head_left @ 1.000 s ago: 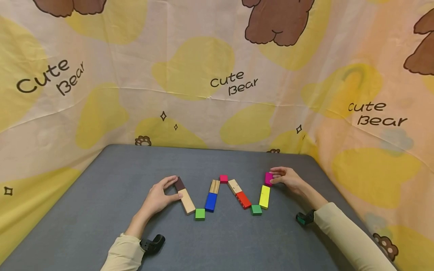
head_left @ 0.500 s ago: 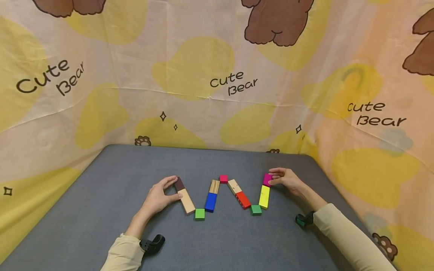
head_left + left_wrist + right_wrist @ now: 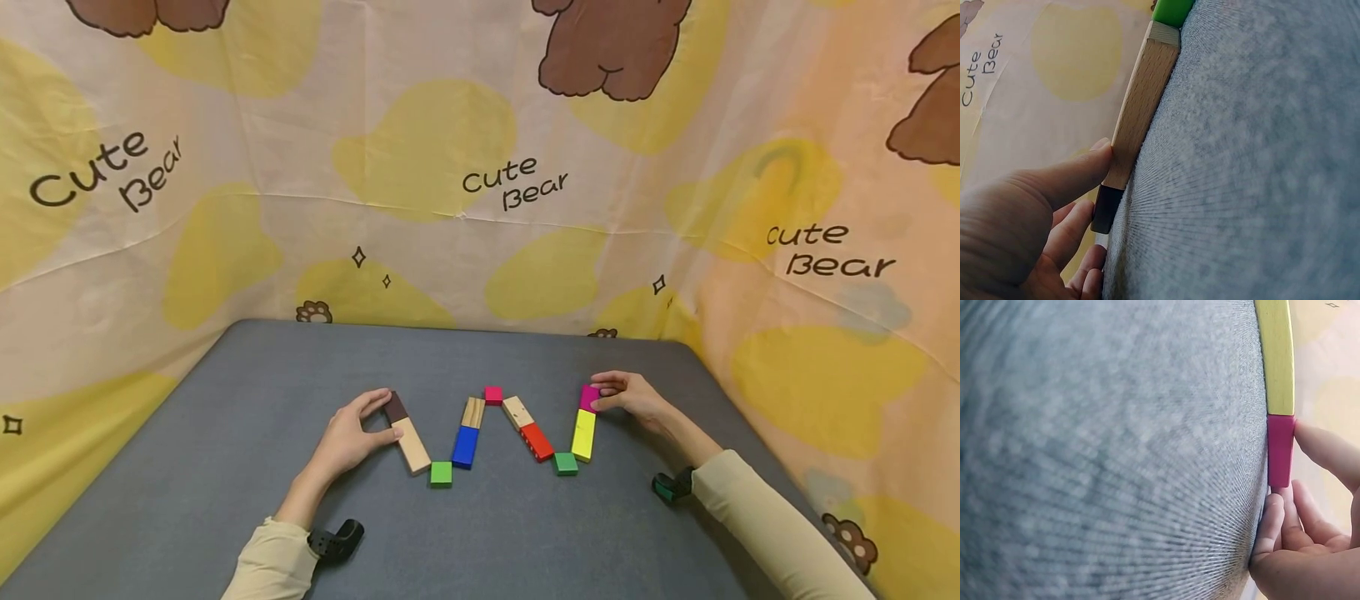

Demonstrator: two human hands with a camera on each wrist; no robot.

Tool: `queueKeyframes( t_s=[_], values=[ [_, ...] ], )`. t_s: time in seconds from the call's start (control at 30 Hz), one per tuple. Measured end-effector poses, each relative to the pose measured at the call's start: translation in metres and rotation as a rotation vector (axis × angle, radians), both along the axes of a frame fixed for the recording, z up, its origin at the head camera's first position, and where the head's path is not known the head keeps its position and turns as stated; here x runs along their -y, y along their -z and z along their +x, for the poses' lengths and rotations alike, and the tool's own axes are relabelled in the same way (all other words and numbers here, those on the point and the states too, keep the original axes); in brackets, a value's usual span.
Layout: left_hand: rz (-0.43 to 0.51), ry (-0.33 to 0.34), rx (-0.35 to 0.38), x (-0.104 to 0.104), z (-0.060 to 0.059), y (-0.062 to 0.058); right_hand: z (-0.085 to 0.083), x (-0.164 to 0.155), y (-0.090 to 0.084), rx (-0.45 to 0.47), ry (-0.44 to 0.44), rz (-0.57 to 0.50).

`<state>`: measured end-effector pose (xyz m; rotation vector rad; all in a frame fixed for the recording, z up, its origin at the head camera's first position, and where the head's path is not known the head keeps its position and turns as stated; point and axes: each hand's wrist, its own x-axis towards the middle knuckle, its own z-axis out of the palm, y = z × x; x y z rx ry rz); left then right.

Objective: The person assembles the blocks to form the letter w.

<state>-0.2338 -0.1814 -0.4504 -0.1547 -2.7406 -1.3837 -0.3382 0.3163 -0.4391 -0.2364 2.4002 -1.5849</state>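
Note:
In the head view, a zigzag of coloured wooden blocks lies on the grey table. My left hand (image 3: 349,435) is at its left end, thumb at the side of a plain wooden block (image 3: 412,447), index fingertip at the dark brown block (image 3: 395,407) beyond it. The left wrist view shows that dark block (image 3: 1106,210) end to end with the plain one. My right hand (image 3: 632,398) pinches the magenta block (image 3: 588,397) at the right end, thumb on its side, fingers at its far end. The magenta block (image 3: 1280,451) meets the yellow block (image 3: 1277,356) in the right wrist view.
Between the hands lie a light green block (image 3: 441,475), a blue block (image 3: 465,448), a striped wooden block (image 3: 473,412), a pink block (image 3: 492,396), a speckled wooden block (image 3: 517,412), a red block (image 3: 537,442) and a dark green block (image 3: 566,464). A printed curtain (image 3: 420,250) surrounds the table (image 3: 480,542).
My right hand has shifted slightly left with the magenta block, which now lines up with the yellow block's far end. My left hand has stayed at the dark brown and plain blocks.

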Motion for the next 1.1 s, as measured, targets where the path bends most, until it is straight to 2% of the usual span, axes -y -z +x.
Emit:
queueKeyframes(
  t_s=[0.2,0.33,0.4,0.53,0.67,0.8,1.0,1.1],
  values=[
    [-0.002,-0.004,0.002,0.000,0.000,0.000,0.001,0.001,-0.001,-0.011,-0.006,0.012],
    [0.004,-0.001,-0.024,-0.001,0.001,0.000,0.004,0.003,-0.004,-0.019,-0.005,0.000],
    [0.015,0.007,-0.051,-0.001,0.001,0.000,0.007,0.004,-0.005,-0.030,0.004,0.007],
    [0.030,0.035,-0.142,-0.004,0.003,0.001,0.017,0.007,-0.008,-0.098,0.068,0.093],
    [0.040,0.018,-0.221,-0.006,0.003,0.000,0.031,0.011,-0.013,-0.189,0.136,0.190],
    [0.019,-0.021,-0.239,-0.005,0.005,-0.006,0.046,0.016,-0.020,-0.264,0.171,0.286],
    [-0.088,-0.027,-0.235,-0.004,0.008,-0.021,0.065,0.018,-0.031,-0.361,0.214,0.389],
    [-0.132,-0.028,-0.268,-0.003,0.012,-0.029,0.076,0.019,-0.035,-0.405,0.225,0.410]
  ],
)
